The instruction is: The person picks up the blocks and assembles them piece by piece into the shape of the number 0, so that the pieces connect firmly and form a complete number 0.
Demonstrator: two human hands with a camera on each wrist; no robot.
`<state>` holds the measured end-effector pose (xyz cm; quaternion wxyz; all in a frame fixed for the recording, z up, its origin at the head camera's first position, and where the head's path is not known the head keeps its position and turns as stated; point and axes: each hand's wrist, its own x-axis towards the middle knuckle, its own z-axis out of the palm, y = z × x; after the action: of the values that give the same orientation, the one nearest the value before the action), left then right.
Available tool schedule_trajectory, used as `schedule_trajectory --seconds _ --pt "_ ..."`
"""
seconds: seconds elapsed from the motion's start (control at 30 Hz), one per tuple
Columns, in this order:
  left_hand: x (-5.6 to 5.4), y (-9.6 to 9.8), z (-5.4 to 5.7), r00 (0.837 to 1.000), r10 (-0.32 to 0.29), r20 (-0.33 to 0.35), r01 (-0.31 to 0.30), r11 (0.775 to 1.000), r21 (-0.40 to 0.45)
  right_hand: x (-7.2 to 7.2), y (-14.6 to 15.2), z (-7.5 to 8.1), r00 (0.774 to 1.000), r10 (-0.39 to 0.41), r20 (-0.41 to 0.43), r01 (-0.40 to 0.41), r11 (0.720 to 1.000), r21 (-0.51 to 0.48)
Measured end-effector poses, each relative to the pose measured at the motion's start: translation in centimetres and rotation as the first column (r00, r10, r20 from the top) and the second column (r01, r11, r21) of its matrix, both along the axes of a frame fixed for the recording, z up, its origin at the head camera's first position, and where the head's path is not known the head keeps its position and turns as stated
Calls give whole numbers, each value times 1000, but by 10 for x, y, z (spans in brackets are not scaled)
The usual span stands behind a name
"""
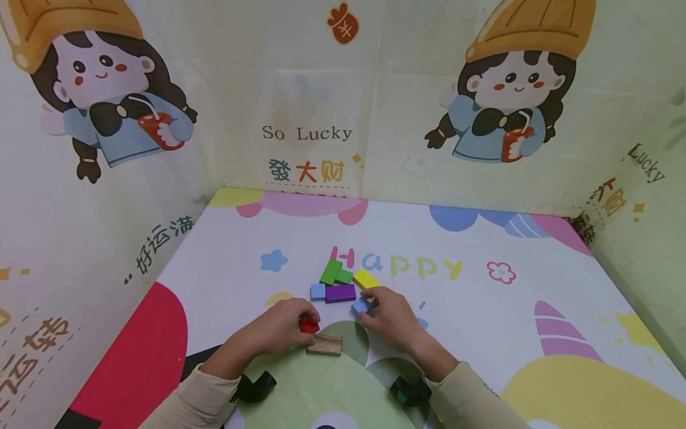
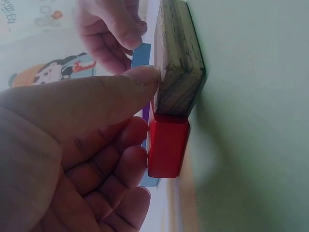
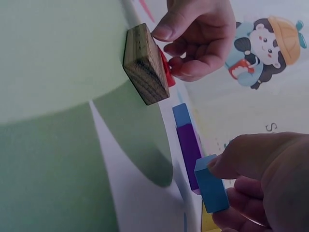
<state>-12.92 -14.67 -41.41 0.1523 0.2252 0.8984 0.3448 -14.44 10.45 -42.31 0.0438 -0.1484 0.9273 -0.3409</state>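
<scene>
My left hand (image 1: pixel 284 325) has its thumb at the edge of a wood-grain block (image 1: pixel 324 344) and its curled fingers against a small red block (image 2: pixel 168 147). The two blocks sit side by side on the green print, as the left wrist view shows. My right hand (image 1: pixel 391 316) pinches a light blue block (image 3: pixel 211 186) between thumb and fingers. Just beyond it lie a purple block (image 1: pixel 340 293) and a yellow block (image 1: pixel 367 279), the latter close to the right fingertips. A second light blue block (image 1: pixel 318 292) adjoins the purple one's left end.
Behind the purple block lie a long green block (image 1: pixel 331 271) and a shorter green block (image 1: pixel 344 276). The patterned tabletop (image 1: pixel 214 310) meets printed cloth walls (image 1: pixel 396 119) at the back and sides. Dark wrist devices (image 1: pixel 256 387) show under both sleeves.
</scene>
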Motion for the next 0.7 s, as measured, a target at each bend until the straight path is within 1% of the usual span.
schedule_trajectory --seconds 0.13,0.47,0.7 --pt "0 0 0 1000 1 1 -1 1000 -2 2 -1 1 1000 9 -1 -9 1000 6" --pt "0 0 -1 1000 -2 6 2 1000 -6 5 -1 -2 997 73 -13 -73 997 4" --pt "-1 0 -1 1000 -9 2 9 1000 -3 9 -2 -1 995 96 -27 -97 995 -7"
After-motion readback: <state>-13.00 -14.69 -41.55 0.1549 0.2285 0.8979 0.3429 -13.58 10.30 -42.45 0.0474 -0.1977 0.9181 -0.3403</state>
